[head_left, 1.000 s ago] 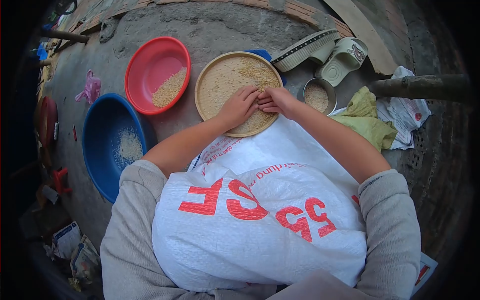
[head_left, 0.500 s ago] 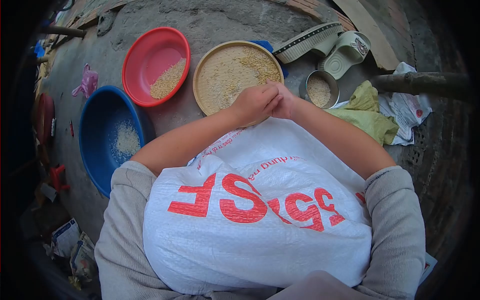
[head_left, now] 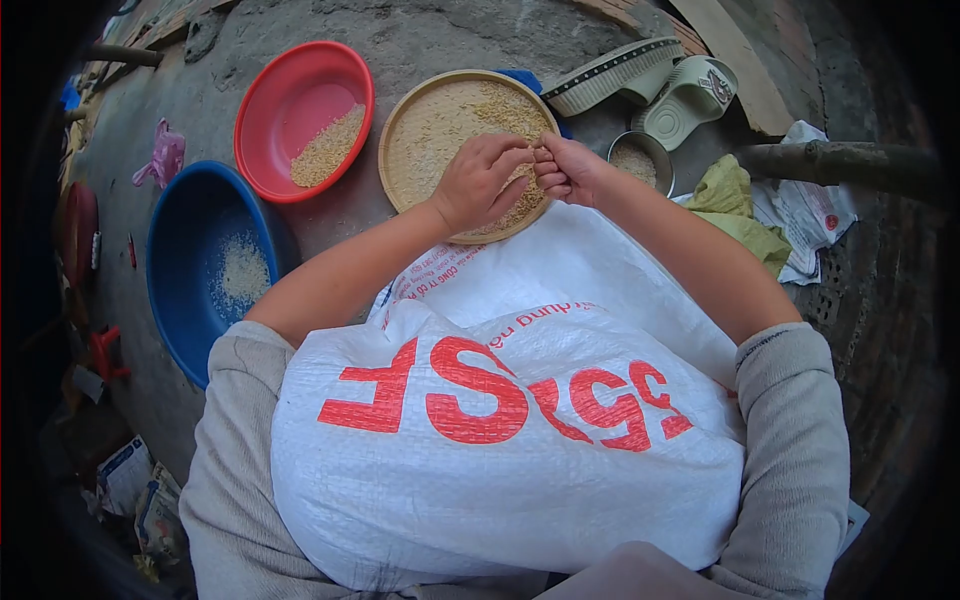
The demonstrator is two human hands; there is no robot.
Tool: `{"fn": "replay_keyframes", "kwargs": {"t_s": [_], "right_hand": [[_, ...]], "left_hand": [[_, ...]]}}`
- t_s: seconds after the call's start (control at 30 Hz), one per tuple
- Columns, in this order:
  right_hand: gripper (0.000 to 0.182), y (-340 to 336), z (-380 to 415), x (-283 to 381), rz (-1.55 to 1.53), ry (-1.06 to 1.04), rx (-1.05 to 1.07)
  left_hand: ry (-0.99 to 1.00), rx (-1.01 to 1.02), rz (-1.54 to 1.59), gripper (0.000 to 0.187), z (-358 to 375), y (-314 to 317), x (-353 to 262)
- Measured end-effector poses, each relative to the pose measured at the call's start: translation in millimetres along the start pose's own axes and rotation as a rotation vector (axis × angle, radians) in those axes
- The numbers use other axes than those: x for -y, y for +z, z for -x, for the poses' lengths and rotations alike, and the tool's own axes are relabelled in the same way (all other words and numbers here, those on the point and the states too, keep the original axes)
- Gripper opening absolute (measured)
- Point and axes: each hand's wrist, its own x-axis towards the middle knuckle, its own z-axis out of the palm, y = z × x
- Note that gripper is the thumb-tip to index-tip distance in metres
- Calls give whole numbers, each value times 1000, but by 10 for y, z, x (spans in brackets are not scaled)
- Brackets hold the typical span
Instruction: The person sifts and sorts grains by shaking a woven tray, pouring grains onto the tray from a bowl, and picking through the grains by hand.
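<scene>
Above the near side of a round woven tray (head_left: 398, 150), my left hand (head_left: 482, 182) is held with its fingers bent and the thumb apart from them. Its fingertips come close to my right hand (head_left: 568, 170), whose fingers are curled closed. Whatever the right hand holds, if anything, is hidden. Pale and yellowish grains (head_left: 497, 112) are spread in the tray, thickest at its far right. A white woven sack (head_left: 480, 490) with red print covers my lap and reaches the tray's near rim.
Left of the tray stand a red basin (head_left: 272, 110) with grain and a blue basin (head_left: 180, 290) with whitish grain. At right are a metal bowl (head_left: 664, 170) of grain, sandals (head_left: 690, 100), a yellow-green cloth (head_left: 735, 205) and a pole (head_left: 840, 165). A pink plastic bag (head_left: 163, 153) lies far left.
My hands were pressed together over the tray's near edge. Now they have drawn slightly apart, and the left hand's fingers have loosened. The whole view has shifted a little.
</scene>
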Motion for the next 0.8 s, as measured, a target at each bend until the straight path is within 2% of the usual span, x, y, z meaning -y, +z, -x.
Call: {"fn": "replay_keyframes", "kwargs": {"t_s": [0.03, 0.1, 0.23, 0.27, 0.3, 0.33, 0.37, 0.43, 0.47, 0.53, 0.63, 0.67, 0.7, 0.73, 0.8], "right_hand": [[28, -79, 70, 107, 47, 13, -7], [29, -225, 265, 317, 198, -22, -92], [27, -686, 649, 572, 632, -127, -274], [27, -882, 714, 583, 632, -127, -273], [28, -1102, 748, 559, 712, -146, -381], [33, -1181, 766, 522, 790, -165, -490], [33, -1252, 761, 465, 786, -165, -494], [52, -1305, 811, 352, 949, -360, -589], [52, -1336, 787, 320, 953, -360, -595], [70, -1302, 733, 268, 780, -328, -681], [72, -1163, 736, 261, 897, -314, -633], [71, -1123, 726, 268, 989, -317, -578], [60, -1048, 729, 229, 1120, -466, -669], [60, -980, 727, 213, 1120, -465, -667], [48, -853, 701, 193, 1312, -619, -907]], "left_hand": [[1, 2, 3, 26, 42, 16, 47], [-111, 167, 13, 33, 131, 55, 139], [-47, 272, -21, 35, 160, 60, 174], [-57, 313, -5, 39, 136, 86, 196], [-65, 354, 11, 43, 100, 115, 215], [-62, 356, 12, 43, 25, 125, 209], [-70, 373, 9, 47, -64, 143, 205], [-72, 388, 11, 51, -176, 240, 210], [-119, 406, -37, 53, -200, 326, 221], [-166, 418, -79, 56, -137, 489, 237], [-254, 511, -17, 58, 26, 609, 244], [-149, 528, -25, 54, 127, 601, 235], [-44, 547, -34, 51, 211, 571, 215], [-45, 547, -34, 51, 282, 543, 198], [125, 446, 5, 34, 400, 461, 163]]}}
